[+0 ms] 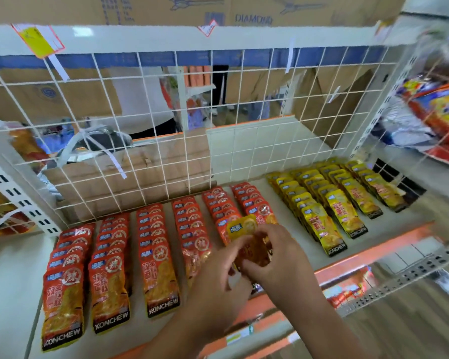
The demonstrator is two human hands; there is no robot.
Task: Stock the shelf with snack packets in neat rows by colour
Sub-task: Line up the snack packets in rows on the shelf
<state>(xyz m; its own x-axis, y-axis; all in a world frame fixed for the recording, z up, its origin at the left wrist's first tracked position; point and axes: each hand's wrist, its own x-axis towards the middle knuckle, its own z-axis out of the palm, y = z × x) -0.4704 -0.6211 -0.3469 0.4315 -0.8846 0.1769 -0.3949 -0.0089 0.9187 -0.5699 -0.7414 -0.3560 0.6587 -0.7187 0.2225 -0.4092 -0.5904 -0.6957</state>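
Several rows of red snack packets [109, 275] lie overlapped on the white shelf [290, 239], filling its left and middle. Rows of yellow packets [322, 224] fill the right part. Both my hands are over the front of the fifth and sixth red rows. My left hand [218, 275] and my right hand [280, 257] together pinch a small stack of packets [252, 244]. The top one has a yellow upper end, and the lower part looks red-orange. The fingers hide most of the stack.
A white wire grid [166, 125] closes the shelf's back, with cardboard boxes [130, 174] behind it. Perforated uprights [18, 200] stand at both sides. Bagged snacks [436, 112] hang at the right. The orange shelf edge [373, 252] runs along the front, with a lower shelf below.
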